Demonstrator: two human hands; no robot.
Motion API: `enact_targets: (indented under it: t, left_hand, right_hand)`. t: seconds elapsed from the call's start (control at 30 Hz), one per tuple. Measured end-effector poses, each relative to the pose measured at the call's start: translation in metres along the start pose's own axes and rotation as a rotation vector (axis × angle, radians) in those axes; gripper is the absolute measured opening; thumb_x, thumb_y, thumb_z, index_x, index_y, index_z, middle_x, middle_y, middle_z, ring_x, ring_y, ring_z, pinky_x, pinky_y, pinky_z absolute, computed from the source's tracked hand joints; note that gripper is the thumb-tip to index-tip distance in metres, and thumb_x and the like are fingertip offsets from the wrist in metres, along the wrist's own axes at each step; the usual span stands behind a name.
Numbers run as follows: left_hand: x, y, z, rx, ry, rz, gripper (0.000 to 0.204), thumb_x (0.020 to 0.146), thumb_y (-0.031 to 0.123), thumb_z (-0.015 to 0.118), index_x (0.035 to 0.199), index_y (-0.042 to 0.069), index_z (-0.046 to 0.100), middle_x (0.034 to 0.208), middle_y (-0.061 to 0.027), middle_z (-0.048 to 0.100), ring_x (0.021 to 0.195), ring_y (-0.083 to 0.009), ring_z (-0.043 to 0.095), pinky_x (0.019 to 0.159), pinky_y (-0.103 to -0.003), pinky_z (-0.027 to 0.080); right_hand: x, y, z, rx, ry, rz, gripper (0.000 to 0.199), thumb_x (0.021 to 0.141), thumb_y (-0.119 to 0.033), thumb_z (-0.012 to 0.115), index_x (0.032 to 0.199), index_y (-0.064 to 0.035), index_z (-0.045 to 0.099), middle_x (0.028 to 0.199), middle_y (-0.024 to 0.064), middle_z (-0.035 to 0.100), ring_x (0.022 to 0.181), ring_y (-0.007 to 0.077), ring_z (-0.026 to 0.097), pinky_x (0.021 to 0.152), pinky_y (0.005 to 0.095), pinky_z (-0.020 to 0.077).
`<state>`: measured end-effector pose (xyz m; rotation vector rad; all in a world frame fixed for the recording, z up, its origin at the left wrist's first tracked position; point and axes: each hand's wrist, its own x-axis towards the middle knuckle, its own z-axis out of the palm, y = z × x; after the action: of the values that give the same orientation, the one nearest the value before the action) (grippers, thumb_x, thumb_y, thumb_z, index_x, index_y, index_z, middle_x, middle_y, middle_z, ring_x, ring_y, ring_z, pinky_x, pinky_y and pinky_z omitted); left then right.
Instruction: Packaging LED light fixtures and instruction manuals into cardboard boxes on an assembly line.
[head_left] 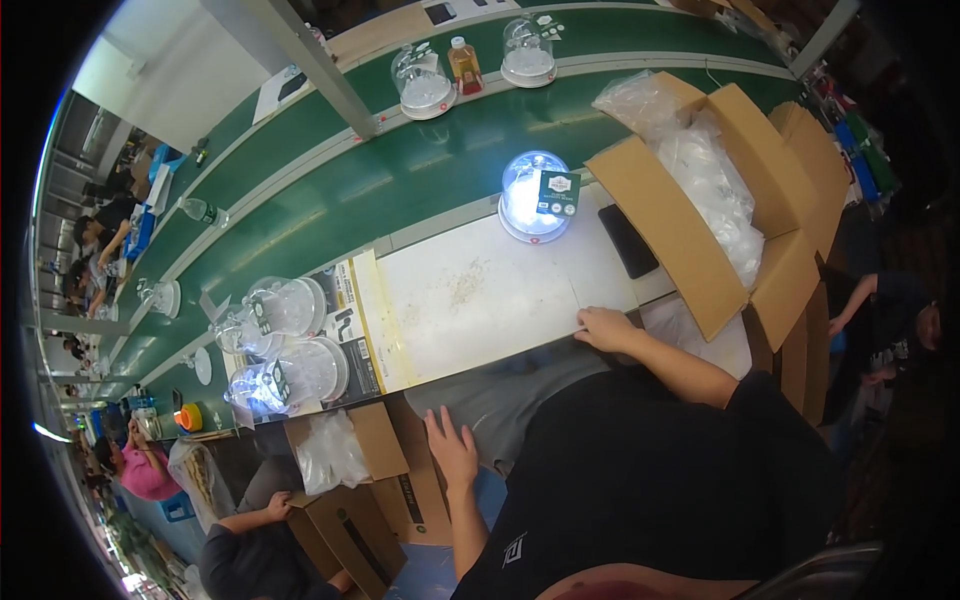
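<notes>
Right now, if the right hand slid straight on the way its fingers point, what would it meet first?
The right hand rests at the near edge of the white work surface, fingers pointing left along that edge. The bare surface lies ahead; the first things in line look like the clear domes, though depth is unclear.

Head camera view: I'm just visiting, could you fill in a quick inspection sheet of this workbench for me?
Surface: white worktop with faint specks, set against a green conveyor belt.
Job's things: lit clear dome lamp with a dark tag stands at the worktop's far edge; a cluster of clear domes lies on the left.
Clutter: open cardboard box of clear plastic bags on the right; dark flat pad beside it; smaller box of bags below the bench.
Grippers: left hand open, resting on the lap; right hand on the worktop's near edge, holding nothing visible.
Cables: nothing seen.
Surroundings: more domes and an amber bottle on the belt; other people work nearby.
</notes>
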<state>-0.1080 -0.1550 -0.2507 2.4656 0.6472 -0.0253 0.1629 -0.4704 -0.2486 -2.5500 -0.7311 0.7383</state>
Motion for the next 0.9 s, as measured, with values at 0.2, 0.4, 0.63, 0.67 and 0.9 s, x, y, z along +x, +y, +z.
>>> enact_targets:
  t: [0.2,0.4,0.63,0.67,0.9]
  left_hand:
    - [-0.02,0.024,-0.056,0.147,-0.405,0.313,0.098,0.07,0.023,0.084,0.154,0.009,0.034,0.161,-0.0168,0.027,0.151,-0.0391,0.019,0.12,-0.058,0.017]
    - [-0.01,0.034,-0.035,0.27,-0.468,0.495,0.129,0.049,0.037,0.094,0.154,0.001,0.028,0.162,-0.0169,0.026,0.152,-0.0397,0.017,0.119,-0.062,0.017]
    - [0.005,0.024,-0.029,0.219,-0.486,0.483,0.14,0.039,0.039,0.095,0.155,0.005,0.026,0.162,-0.0158,0.026,0.152,-0.0385,0.017,0.12,-0.063,0.014]
    - [0.004,0.019,-0.034,0.172,-0.49,0.476,0.14,0.039,0.039,0.095,0.156,0.006,0.026,0.162,-0.0156,0.026,0.152,-0.0382,0.016,0.12,-0.063,0.013]
    - [0.007,0.019,-0.015,0.105,-0.546,0.494,0.15,0.036,0.038,0.094,0.16,0.011,0.015,0.166,-0.0117,0.017,0.155,-0.0339,0.005,0.122,-0.061,0.006]
  right_hand:
    - [-0.002,0.019,0.016,-0.014,-0.013,0.035,0.04,0.086,-0.033,0.074,0.107,-0.0045,0.056,0.111,0.0179,0.062,0.108,0.0375,0.06,0.09,0.0463,0.0496]
    - [0.016,0.02,0.004,-0.022,-0.194,0.086,0.047,0.084,-0.035,0.077,0.11,-0.002,0.055,0.113,0.0211,0.061,0.11,0.0406,0.06,0.093,0.0475,0.0491]
    - [0.029,0.005,0.019,-0.098,-0.084,0.04,0.042,0.086,-0.032,0.074,0.106,-0.0003,0.057,0.109,0.0219,0.064,0.105,0.0413,0.06,0.09,0.0488,0.0496]
    - [0.029,0.002,0.019,-0.089,-0.074,0.015,0.041,0.086,-0.031,0.073,0.107,0.0006,0.057,0.109,0.0227,0.064,0.106,0.0416,0.06,0.091,0.0492,0.0496]
    - [0.021,0.054,0.039,-0.127,0.008,0.033,0.035,0.082,-0.02,0.076,0.101,0.0,0.054,0.101,0.0234,0.063,0.099,0.045,0.06,0.083,0.0534,0.0493]
